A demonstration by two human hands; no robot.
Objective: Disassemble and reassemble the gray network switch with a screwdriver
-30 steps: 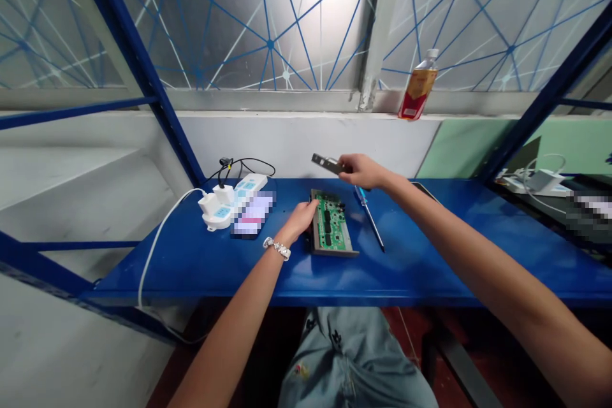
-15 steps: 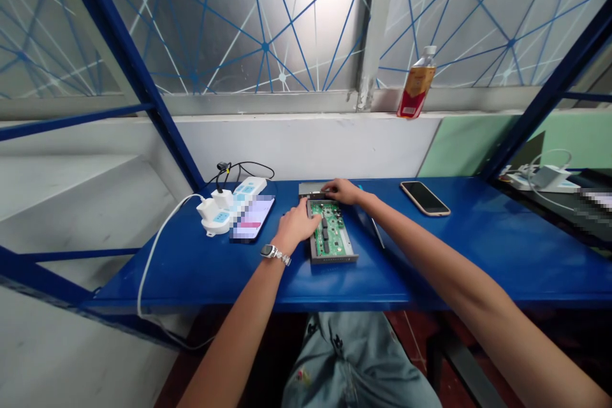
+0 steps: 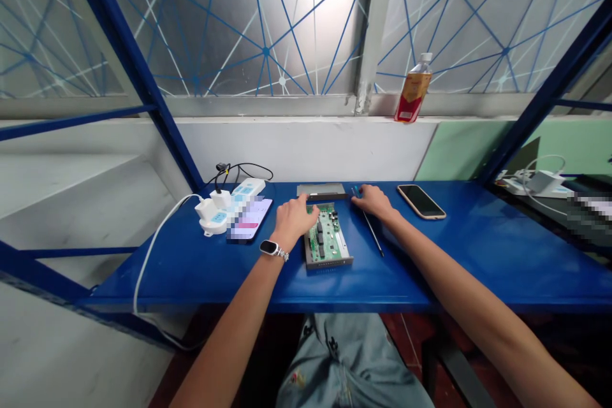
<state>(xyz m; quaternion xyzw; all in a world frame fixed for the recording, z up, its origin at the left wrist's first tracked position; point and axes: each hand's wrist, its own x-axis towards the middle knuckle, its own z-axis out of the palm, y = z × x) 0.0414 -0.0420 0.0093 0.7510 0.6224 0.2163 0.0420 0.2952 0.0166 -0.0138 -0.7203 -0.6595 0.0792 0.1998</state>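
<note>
An open grey device case with a green circuit board (image 3: 327, 243) lies on the blue table (image 3: 430, 261). My left hand (image 3: 292, 220), a watch on its wrist, rests on the case's far left corner with fingers curled over the edge. A grey cover plate (image 3: 320, 190) lies flat just behind the case. My right hand (image 3: 375, 201) is down on the table over the blue handle of a screwdriver (image 3: 369, 227), fingers bent around it. The screwdriver's shaft points toward me, right of the case.
A phone (image 3: 421, 201) lies face up right of my right hand. A white power strip with plugs (image 3: 220, 206) and a second phone (image 3: 248, 219) sit at the left. A bottle (image 3: 411, 89) stands on the window ledge. Blue frame posts flank the table.
My right hand carried the grey cover plate down, laid it behind the case, then moved right onto the screwdriver handle. My left hand stayed on the case, which turned slightly.
</note>
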